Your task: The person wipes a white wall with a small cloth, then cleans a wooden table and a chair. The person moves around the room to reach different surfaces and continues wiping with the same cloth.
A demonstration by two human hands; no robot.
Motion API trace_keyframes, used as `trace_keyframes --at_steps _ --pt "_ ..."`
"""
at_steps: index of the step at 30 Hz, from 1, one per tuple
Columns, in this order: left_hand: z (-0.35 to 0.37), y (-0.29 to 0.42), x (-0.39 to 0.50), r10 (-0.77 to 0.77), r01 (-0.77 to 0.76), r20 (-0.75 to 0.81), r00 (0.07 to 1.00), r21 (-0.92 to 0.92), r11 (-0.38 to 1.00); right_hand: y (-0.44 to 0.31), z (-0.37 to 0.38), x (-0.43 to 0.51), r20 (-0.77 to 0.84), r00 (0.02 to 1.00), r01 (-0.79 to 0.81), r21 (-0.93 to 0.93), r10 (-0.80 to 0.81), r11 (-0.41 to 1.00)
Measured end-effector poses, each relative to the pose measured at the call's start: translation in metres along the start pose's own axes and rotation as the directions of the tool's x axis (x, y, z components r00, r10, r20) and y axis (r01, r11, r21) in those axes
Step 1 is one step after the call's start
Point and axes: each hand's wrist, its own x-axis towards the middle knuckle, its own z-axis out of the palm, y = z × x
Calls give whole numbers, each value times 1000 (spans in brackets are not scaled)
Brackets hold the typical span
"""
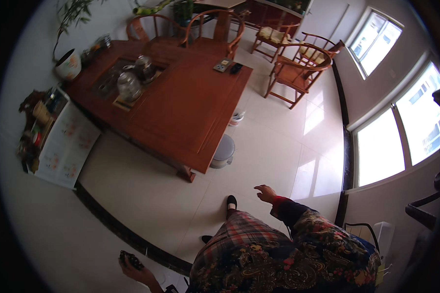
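Note:
My left hand point(138, 274), low at the left, is closed around a small black item with pale spots point(131, 259); what it is cannot be made out. Beside that hand is the white wall with its dark skirting. My right hand point(266, 193) hangs over the tiled floor, fingers loosely apart, holding nothing. A dark patterned sleeve with a red cuff point(278, 204) covers that arm. Nearest ahead of me stands a reddish wooden tea table point(176, 106). On its inset tray are a glass kettle point(129, 87) and a second glass pot point(145, 69).
Under the table's right edge stand a grey-lidded bin point(223, 148) and a small bucket point(237, 118). A wooden armchair point(295, 75) is beyond, with more chairs behind the table. A potted plant point(69, 65) and a cloth-draped stand point(68, 141) line the left wall. Windows point(381, 148) are at right.

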Motion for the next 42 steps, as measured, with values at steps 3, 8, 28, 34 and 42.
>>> trace_keyframes --at_steps 3,8,28,34,42 --pt "52 92 30 69 -32 164 984 -219 975 -7 -22 23 -23 990 143 58 -141 988" --pt "101 254 91 470 -337 115 875 -552 763 -24 -98 49 -114 959 279 203 -261 938" --pt "140 680 120 843 -102 -55 534 -995 0 -37 -296 70 -232 946 295 908 -228 299" --pt "206 736 119 710 496 458 535 -851 174 -1 -318 105 -390 905 426 831 -171 358" --pt "219 854 166 864 683 372 339 -729 46 57 -401 209 -319 937 346 796 -141 496"
